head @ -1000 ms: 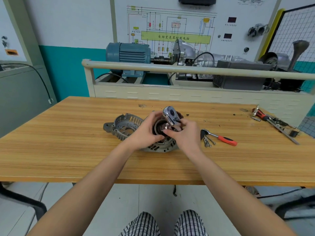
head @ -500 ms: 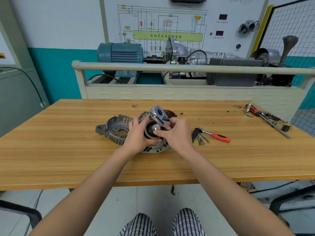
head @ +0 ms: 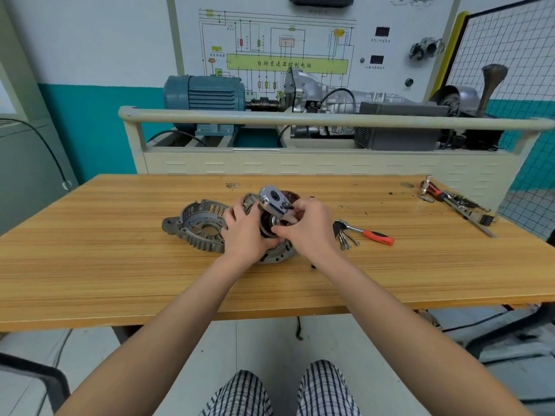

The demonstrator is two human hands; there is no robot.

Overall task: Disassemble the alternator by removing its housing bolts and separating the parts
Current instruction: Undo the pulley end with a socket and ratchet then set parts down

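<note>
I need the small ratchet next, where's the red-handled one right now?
The red-handled ratchet lies on the wooden table, just right of the right hand, beside loose bolts.

A single wide-angle view from a camera worn on the person's head, facing forward and down. The tabletop [head: 120, 265] fills the middle of the frame, close by, with both forearms reaching in from the bottom edge and a wall across the top.

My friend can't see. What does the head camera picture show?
Two hands work on an alternator part on a wooden table: the left hand steadies it, the right hand holds a shiny ratchet. A removed housing lies left.
</note>
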